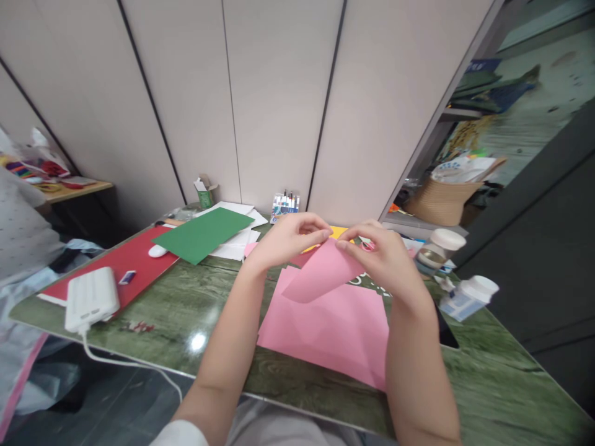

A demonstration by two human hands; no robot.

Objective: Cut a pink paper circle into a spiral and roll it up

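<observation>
Between both hands hangs a piece of pink paper [324, 273], raised above the table with its lower edge curving down to the left. My left hand [302, 236] pinches its top edge between thumb and fingers. On the other side, my right hand [379, 249] grips the same edge a short way to the right. Beneath lie larger pink sheets [320, 331], overlapping and slightly creased. Behind my hands a bit of yellow paper [339, 233] shows, mostly hidden.
Left on the green table [204, 297] are a green sheet [204, 234], a red sheet [144, 263] and a white power bank [92, 298] with its cable. A pen set [285, 204] stands by the wall. White bottles [470, 297] stand at right. A person's sleeve [23, 217] shows far left.
</observation>
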